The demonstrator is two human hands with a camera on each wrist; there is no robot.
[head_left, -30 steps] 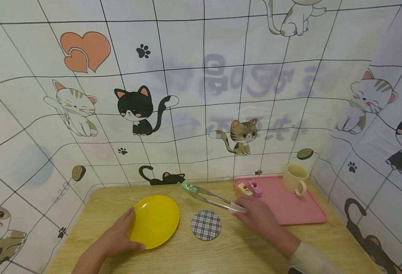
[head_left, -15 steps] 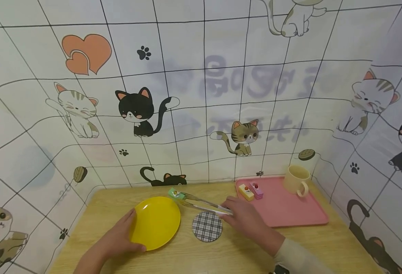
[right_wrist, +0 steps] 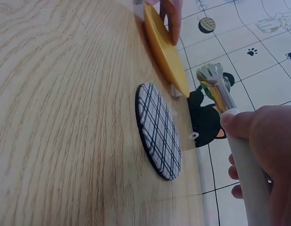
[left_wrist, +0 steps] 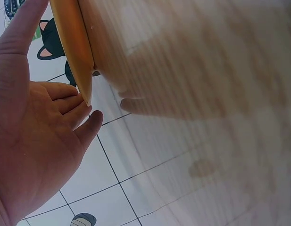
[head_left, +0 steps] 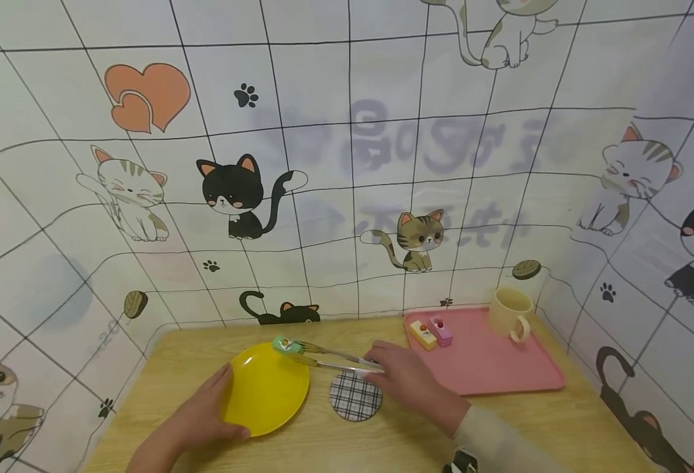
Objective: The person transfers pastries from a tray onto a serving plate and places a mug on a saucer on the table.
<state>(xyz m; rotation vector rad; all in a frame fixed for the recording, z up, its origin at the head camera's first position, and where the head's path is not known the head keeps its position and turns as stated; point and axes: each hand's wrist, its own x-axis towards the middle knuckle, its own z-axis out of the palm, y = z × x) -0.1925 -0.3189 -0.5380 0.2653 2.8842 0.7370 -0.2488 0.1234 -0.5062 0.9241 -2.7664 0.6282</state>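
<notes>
Left hand (head_left: pixel 201 407) lies spread along the plate's (head_left: pixel 266 394) rim from 10 to 7 o'clock, while the right hand (head_left: pixel 412 378), off at 3 o'clock, grips the tongs (right_wrist: pixel 246 174). Their tips point towards 9 and pinch the green cake (head_left: pixel 286 346), held over the plate's rim at about 1 o'clock; the right wrist view shows the tips raised above the plate.

A slack squeeze would likely let the cake slip, and so near the rim it could end up on the table (head_left: pixel 323 447) at 12 or 1. Too hard a squeeze might shoot it sideways out of the smooth tips. Should the tips dip early, they may catch the rim and shove the plate, which the left hand seems to steady only lightly. Lowering the right wrist could knock the coaster (head_left: pixel 355 397), at the plate's 3 o'clock, and swinging the forearm towards 1 could jog the tray (head_left: pixel 500 368).
</notes>
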